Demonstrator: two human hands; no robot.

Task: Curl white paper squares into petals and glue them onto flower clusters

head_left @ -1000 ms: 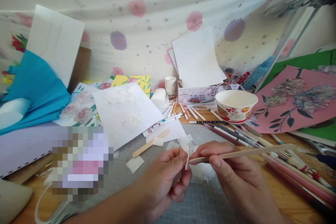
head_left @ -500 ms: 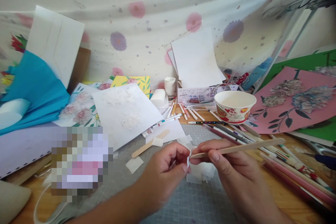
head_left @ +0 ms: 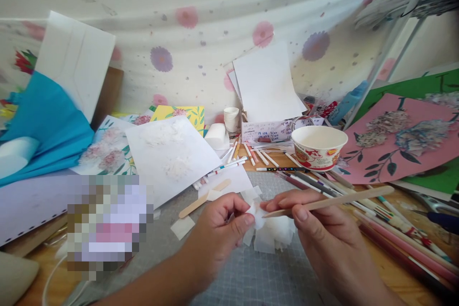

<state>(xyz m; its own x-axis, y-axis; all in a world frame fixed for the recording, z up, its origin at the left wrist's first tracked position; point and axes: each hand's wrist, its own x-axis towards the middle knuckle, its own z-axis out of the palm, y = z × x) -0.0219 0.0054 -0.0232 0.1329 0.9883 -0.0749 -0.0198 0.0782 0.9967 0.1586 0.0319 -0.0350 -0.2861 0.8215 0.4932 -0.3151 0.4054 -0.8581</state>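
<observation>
Near the centre, my left hand (head_left: 225,229) pinches a small crumpled piece of white tissue (head_left: 256,215) between thumb and fingers. My right hand (head_left: 319,229) holds a flat wooden stick (head_left: 344,199), whose left tip is beside the tissue. Several thin white tissue squares (head_left: 265,241) lie on the grey cutting mat (head_left: 247,277) below and behind the hands. A second wooden stick (head_left: 195,204) rests on the mat to the left, close to a single tissue square (head_left: 182,227).
A paper bowl (head_left: 319,148) stands behind my right hand. Markers (head_left: 412,234) lie along the right side. White paper with tissue clusters (head_left: 172,153) is at the left, pink flower artwork (head_left: 405,138) at the right. Stacked cups (head_left: 231,120) stand at the back.
The tissue in my left hand now shows as a wider, opened piece. The stick's tip has shifted slightly right, and my hands are a little further apart.
</observation>
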